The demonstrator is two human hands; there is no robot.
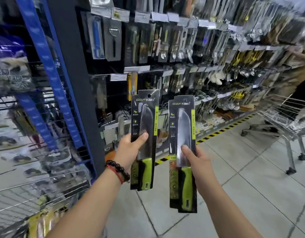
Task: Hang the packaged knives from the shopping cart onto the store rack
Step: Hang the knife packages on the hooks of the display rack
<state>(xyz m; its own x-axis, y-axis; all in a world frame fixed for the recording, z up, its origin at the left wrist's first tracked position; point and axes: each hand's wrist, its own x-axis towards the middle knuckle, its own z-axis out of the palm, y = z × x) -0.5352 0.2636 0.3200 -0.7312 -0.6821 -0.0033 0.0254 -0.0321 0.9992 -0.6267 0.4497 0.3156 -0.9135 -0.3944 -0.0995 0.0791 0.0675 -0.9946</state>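
Note:
My left hand (129, 150) grips a packaged knife (144, 117) with a green handle on a black card, held upright with its hang hole at the top. My right hand (196, 162) grips a second, matching packaged knife (182, 124), also upright and slightly lower. Both packs hover in front of the store rack (165, 69), whose pegs carry hanging kitchen tools. A wire shopping cart (36, 191) shows at the lower left, with yellow packs inside it.
A second wire cart (285, 121) stands at the right on the grey tiled floor. A dark post (76, 74) and a blue frame (45, 66) border the rack's left end. Yellow-black tape (222, 131) runs along the rack's base. A person's arm (301, 55) reaches in at the right edge.

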